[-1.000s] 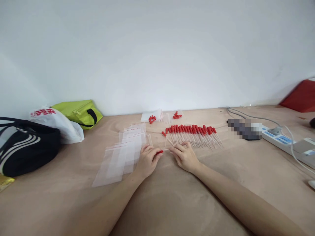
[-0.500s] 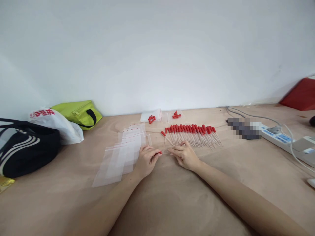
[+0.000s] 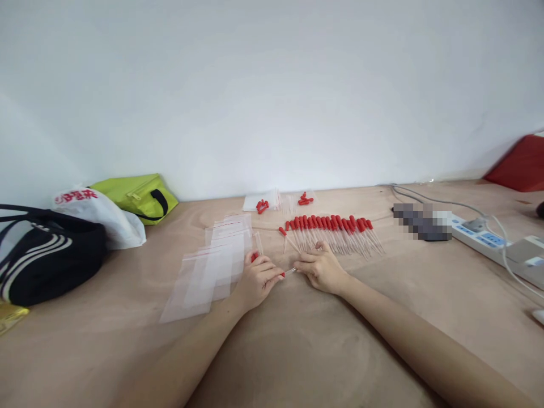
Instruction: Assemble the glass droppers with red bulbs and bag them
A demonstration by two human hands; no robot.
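Note:
My left hand (image 3: 256, 281) is closed on a small red rubber bulb (image 3: 283, 275), and another bit of red shows at its fingers' upper side. A thin clear tube (image 3: 291, 271) runs from that bulb to my right hand (image 3: 322, 268), whose fingers pinch its other end. Just beyond my right hand lies a row of several red-capped clear droppers (image 3: 331, 229), caps toward the wall. One more red-capped dropper (image 3: 283, 231) lies at the row's left end. Clear zip bags (image 3: 198, 283) overlap to the left of my left hand.
Small piles of red bulbs (image 3: 262, 206) lie near the wall on clear bags. At the left are a black bag (image 3: 55, 258), a white plastic bag (image 3: 114, 218) and a lime bag (image 3: 136, 195). A power strip (image 3: 480, 235) with cables and a red object (image 3: 521, 164) are at the right.
My left hand has shifted slightly down and right with the bulb, and red now shows at its upper side. The tube between the hands is more tilted. My right hand has barely moved.

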